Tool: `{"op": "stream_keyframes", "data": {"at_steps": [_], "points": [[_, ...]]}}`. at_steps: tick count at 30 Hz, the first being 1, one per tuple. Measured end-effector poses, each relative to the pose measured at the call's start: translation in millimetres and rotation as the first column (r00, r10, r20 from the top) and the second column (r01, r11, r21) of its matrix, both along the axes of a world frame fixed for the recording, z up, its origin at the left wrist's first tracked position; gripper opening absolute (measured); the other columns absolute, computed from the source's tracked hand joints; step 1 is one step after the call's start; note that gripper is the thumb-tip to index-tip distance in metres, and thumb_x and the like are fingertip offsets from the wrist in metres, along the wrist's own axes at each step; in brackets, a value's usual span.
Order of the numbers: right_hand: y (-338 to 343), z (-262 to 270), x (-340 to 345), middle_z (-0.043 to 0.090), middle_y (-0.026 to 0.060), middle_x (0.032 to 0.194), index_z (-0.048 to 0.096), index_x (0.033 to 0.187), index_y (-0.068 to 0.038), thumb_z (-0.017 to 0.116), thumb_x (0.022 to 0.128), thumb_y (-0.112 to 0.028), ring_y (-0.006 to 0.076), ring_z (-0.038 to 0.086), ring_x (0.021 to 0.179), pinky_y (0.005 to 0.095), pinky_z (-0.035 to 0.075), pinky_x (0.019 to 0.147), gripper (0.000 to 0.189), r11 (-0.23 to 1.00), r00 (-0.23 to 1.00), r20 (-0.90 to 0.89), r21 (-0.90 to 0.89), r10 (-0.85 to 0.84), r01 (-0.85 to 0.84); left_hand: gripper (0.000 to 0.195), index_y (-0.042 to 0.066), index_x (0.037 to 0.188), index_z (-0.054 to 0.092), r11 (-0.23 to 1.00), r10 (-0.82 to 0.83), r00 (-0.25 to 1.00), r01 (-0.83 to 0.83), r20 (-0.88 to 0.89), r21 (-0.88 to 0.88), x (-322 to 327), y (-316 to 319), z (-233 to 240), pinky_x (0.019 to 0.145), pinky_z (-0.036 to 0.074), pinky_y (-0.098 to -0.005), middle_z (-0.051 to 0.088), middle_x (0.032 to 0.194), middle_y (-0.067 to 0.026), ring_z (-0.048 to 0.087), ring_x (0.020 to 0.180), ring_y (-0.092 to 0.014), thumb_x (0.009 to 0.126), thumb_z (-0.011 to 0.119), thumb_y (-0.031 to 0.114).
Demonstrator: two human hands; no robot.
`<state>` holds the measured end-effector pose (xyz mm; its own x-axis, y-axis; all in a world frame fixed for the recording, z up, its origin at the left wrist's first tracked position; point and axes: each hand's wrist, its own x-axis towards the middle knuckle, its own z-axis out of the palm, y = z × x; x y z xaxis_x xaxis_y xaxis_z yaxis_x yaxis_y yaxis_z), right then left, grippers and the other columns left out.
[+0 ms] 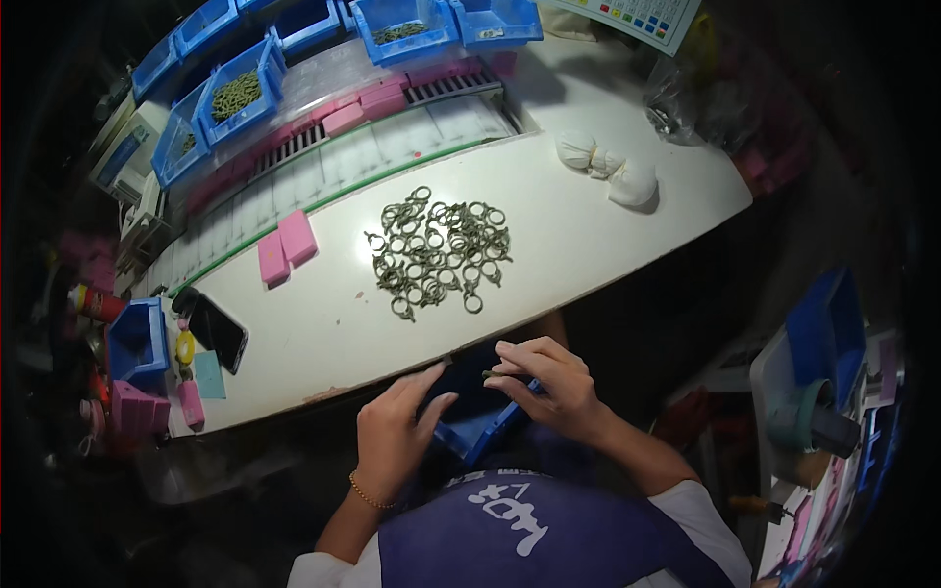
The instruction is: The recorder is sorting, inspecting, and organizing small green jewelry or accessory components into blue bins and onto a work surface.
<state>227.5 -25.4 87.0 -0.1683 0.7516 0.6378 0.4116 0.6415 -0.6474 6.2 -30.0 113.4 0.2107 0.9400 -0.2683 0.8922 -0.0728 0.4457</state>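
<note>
My right hand (548, 382) hovers over a blue bin (474, 434) at my lap, just off the table's front edge. Between its thumb and fingers it pinches a small dark metal piece (492, 374), too small to tell its exact kind. To its left, my left hand (401, 419) has thumb and fingers apart, with a bead bracelet on the wrist; nothing shows in its grasp. Beyond both hands, a pile of metal rings with small stems (441, 253) lies loose on the white table (581, 250).
Two pink blocks (287, 246) lie left of the rings, a smartphone (218, 331) nearer the left end. A knotted white cloth bundle (606, 167) sits at the right. Blue bins (242, 92) holding metal parts stand behind a green-edged conveyor-like strip (353, 165). A blue container (827, 331) stands far right.
</note>
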Motion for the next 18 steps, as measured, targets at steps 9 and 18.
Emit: {"op": "stream_keyframes", "data": {"at_steps": [9, 18], "points": [[-13, 19, -18, 0.068, 0.0114, 0.091, 0.058, 0.133, 0.001, 0.082, 0.080, -0.004, 0.0218, 0.066, 0.077, 0.0311, 0.057, 0.064, 0.059, 0.994, 0.989, -0.098, -0.003, 0.109, -0.110, 0.046, 0.004, 0.122, 0.070, 0.794, -0.355, 0.824, 0.018, 0.441, 0.607, 18, -6, -9, 0.075, 0.060, -0.0366, 0.072, 0.113, -0.0166, 0.073, 0.090, -0.029, 0.077, 0.080, 0.005], [-13, 26, -17, 0.069, 0.0119, 0.097, 0.058, 0.135, 0.001, 0.081, 0.081, -0.004, 0.0228, 0.065, 0.087, 0.0332, 0.056, 0.074, 0.058, 0.979, 0.978, -0.070, -0.042, 0.195, -0.198, 0.040, -0.001, 0.120, 0.070, 0.950, -0.212, 0.600, -0.060, 0.772, 0.307, 18, -13, -13, 0.070, 0.058, -0.0243, 0.075, 0.095, -0.0134, 0.072, 0.079, -0.016, 0.081, 0.077, -0.003]]}}
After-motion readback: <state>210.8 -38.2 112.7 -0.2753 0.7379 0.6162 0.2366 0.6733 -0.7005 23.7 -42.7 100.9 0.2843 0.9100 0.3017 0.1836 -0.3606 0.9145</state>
